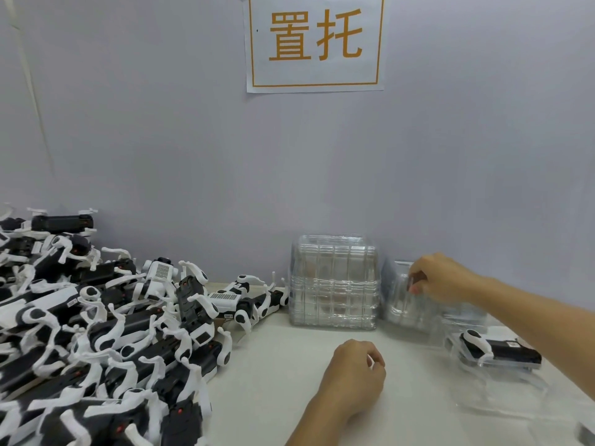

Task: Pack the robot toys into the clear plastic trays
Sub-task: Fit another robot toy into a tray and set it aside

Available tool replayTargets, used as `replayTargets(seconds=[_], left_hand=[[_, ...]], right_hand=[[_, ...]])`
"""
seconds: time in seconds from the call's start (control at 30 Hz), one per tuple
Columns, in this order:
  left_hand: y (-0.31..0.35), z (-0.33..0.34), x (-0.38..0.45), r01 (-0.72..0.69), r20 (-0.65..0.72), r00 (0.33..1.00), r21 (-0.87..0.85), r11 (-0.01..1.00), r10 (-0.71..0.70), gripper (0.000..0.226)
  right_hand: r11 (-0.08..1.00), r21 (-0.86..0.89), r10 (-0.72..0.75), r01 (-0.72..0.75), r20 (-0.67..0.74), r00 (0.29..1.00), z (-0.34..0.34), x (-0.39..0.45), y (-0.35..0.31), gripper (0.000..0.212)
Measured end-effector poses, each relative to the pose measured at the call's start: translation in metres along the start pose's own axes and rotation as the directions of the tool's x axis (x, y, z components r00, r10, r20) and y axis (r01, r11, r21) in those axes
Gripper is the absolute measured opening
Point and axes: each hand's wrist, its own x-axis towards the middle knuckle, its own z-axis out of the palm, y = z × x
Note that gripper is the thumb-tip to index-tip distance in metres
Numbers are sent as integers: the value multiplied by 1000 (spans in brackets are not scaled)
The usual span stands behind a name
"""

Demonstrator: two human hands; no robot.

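A fresh clear tray is being drawn from the smaller stack.

The right hand (pixel 442 278) pinches a clear moulded plastic tray (pixel 406 297) beside the tall tray stack (pixel 333 281); the left hand (pixel 354 371) is loosely curled, grasping nothing, on the white surface (pixel 289 397). Judged next: a black-and-white robot toy (pixel 193 304) is fetched from the left-hand heap. One packed toy (pixel 499 349) lies right, long axis across, head leftward.

Views: one only, the head camera; nothing shared with another.
Position: above the near edge of the white worktop (pixel 277 381), at the person's head.
Facing: forward and slightly down, toward the far edge and the grey wall (pixel 161 140) behind it.
Nearness: close; forearms enter from the bottom and right.
Lens: wide-angle, with the wall sign (pixel 315 43) at the top.
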Motion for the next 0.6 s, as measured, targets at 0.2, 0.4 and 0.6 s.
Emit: replayTargets(seconds=[0.2, 0.4, 0.6], left_hand=[[1, -1, -1, 22, 10, 1000, -5, 1000, -22, 20], [3, -2, -4, 39, 17, 999, -42, 998, -38, 20], [5, -3, -5, 30, 14, 999, -39, 999, -29, 19]], right_hand=[[994, -109, 34, -33, 2, 999, -12, 6, -32, 32], [988, -80, -143, 129, -201, 969, -35, 24, -96, 64], [993, 7, -116, 118, -131, 985, -22, 47, -125, 22]])
